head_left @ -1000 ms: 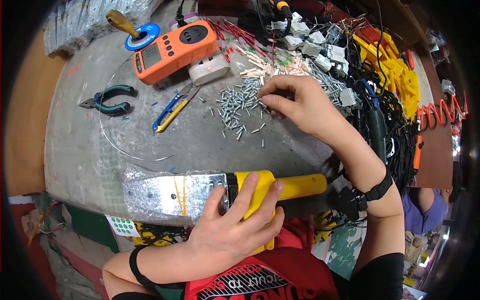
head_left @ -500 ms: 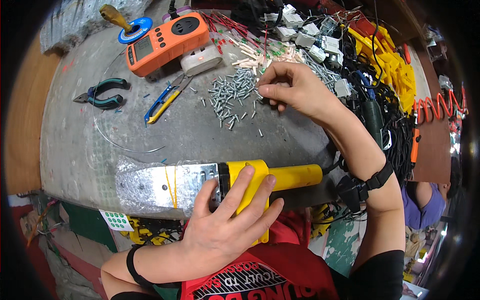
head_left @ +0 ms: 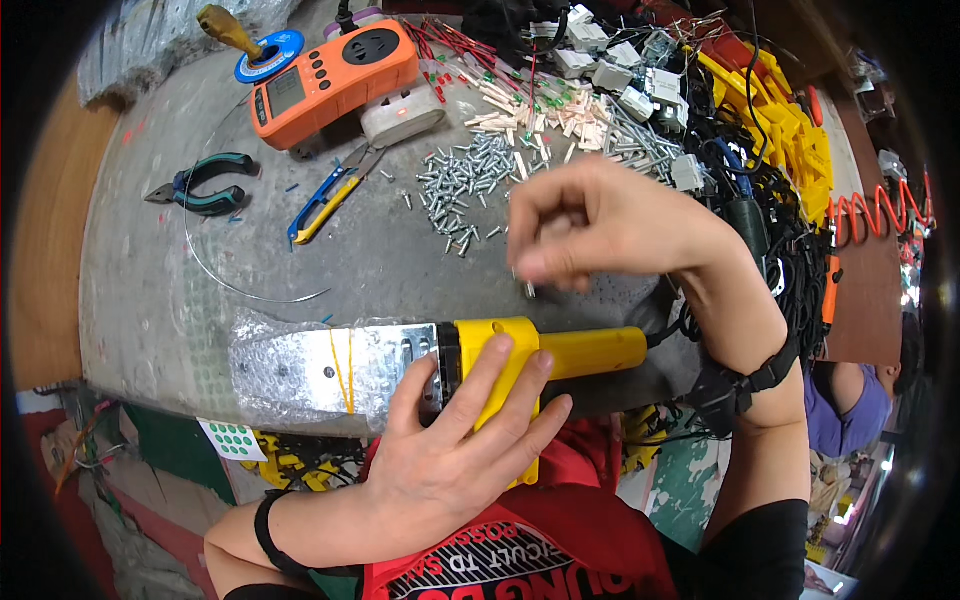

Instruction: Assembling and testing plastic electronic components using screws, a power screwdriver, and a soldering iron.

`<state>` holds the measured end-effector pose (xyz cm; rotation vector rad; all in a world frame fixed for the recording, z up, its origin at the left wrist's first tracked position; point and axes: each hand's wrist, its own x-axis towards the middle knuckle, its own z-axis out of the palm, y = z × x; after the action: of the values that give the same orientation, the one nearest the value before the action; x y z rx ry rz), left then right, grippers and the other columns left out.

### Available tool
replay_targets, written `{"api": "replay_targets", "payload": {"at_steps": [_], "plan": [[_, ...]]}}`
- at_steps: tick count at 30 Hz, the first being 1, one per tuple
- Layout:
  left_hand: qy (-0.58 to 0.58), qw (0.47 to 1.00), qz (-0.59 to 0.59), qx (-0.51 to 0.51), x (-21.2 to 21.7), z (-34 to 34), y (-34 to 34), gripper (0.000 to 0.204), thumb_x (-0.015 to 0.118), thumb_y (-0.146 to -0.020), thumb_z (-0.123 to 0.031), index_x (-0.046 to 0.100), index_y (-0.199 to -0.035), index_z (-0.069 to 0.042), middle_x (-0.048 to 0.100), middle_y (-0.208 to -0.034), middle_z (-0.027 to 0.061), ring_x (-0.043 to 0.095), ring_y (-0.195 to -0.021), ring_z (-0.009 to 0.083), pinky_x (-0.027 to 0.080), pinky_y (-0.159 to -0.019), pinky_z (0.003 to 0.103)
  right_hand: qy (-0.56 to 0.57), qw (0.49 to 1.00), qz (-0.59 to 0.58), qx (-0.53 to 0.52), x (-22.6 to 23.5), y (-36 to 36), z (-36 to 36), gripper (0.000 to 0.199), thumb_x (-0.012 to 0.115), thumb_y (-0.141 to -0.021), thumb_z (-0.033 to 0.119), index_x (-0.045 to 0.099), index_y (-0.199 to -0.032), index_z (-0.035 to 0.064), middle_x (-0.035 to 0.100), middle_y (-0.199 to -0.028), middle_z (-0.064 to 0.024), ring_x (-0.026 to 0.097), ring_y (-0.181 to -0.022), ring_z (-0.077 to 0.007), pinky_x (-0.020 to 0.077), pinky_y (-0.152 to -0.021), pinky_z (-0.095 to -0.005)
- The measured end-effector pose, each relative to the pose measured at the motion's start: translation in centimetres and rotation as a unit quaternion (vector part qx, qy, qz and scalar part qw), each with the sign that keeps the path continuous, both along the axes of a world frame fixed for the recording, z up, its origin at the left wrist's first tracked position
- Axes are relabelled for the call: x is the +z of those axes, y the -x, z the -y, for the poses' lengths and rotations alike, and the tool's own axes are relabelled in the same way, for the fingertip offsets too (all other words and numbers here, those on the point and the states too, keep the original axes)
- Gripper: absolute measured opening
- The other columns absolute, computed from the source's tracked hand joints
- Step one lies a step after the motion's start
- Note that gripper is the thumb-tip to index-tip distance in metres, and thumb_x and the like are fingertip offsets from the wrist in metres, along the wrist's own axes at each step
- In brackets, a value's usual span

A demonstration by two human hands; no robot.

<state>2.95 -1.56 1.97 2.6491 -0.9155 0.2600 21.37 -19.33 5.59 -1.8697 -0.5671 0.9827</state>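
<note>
A yellow-handled power tool with a flat metal plate lies crosswise at the table's near edge, its plate end wrapped in bubble wrap under a yellow rubber band. Across its yellow housing my left hand spreads its fingers, holding it in place. Above the tool, over the table, my right hand is closed in a pinch, slightly blurred. A small silver screw pokes out below its fingertips. Behind that hand lies a loose pile of similar screws.
Pliers, blue-yellow snips and an orange socket meter lie left and back. Beyond the screws are pale connector pieces, white blocks and yellow shells. Black cables heap at the right.
My right hand has come away from the screw pile toward me and the tool, with a screw in its fingertips. The left hand and the tool have hardly moved.
</note>
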Motion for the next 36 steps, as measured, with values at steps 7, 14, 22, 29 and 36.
{"api": "replay_targets", "payload": {"at_steps": [7,14,22,29,36], "plan": [[0.013,1.0,0.019,0.006,-0.1,0.2,0.3,0.043,0.061,-0.078,-0.026,0.064,-0.121,-0.025,0.057,-0.132,0.0032,0.05,-0.125,0.0224,0.03,-0.1,0.051,-0.011,0.98,-0.125,0.156,-0.1,1.3,-1.7,0.02,0.069,-0.086,0.015,0.065,-0.093,-0.0033,0.065,-0.079,-0.0041,0.059,-0.071,-0.0101,0.0484,-0.065,-0.0263],[0.015,1.0,0.017,0.003,-0.1,0.2,0.4,0.043,0.06,-0.078,-0.026,0.064,-0.121,-0.025,0.057,-0.131,0.0031,0.05,-0.124,0.0221,0.029,-0.1,0.052,-0.053,0.992,-0.08,0.084,-2.5,2.7,-1.4,0.017,0.067,-0.09,0.015,0.058,-0.09,0.0002,0.055,-0.073,0.0039,0.046,-0.064,-0.0016,0.0384,-0.055,-0.0207],[0.027,0.999,0.024,0.0,-0.4,0.4,0.4,0.041,0.06,-0.078,-0.026,0.066,-0.119,-0.024,0.057,-0.131,0.0037,0.05,-0.124,0.0226,0.028,-0.101,0.053,0.044,0.998,0.028,0.044,0.6,3.0,1.2,0.013,0.065,-0.082,0.01,0.062,-0.092,0.0007,0.062,-0.076,-0.0038,0.054,-0.069,-0.0106,0.0458,-0.062,-0.0284],[-0.016,0.999,0.039,-0.018,-0.3,0.2,0.2,0.037,0.06,-0.079,-0.023,0.068,-0.115,-0.024,0.053,-0.136,0.0074,0.046,-0.127,0.0264,0.027,-0.103,0.052,0.14,0.981,0.137,0.015,2.5,6.0,7.4,0.013,0.067,-0.077,0.007,0.064,-0.088,0.0008,0.064,-0.077,-0.0108,0.06,-0.067,-0.0215,0.0474,-0.062,-0.0322],[0.004,1.0,-0.001,0.019,0.3,0.7,0.3,0.035,0.059,-0.081,-0.023,0.068,-0.114,-0.023,0.059,-0.128,0.0019,0.05,-0.125,0.0227,0.028,-0.102,0.053,0.136,0.969,0.204,0.045,2.3,6.5,6.9,0.013,0.068,-0.077,0.008,0.066,-0.087,0.0003,0.066,-0.082,-0.015,0.064,-0.077,-0.0318,0.0501,-0.068,-0.0365]]}}
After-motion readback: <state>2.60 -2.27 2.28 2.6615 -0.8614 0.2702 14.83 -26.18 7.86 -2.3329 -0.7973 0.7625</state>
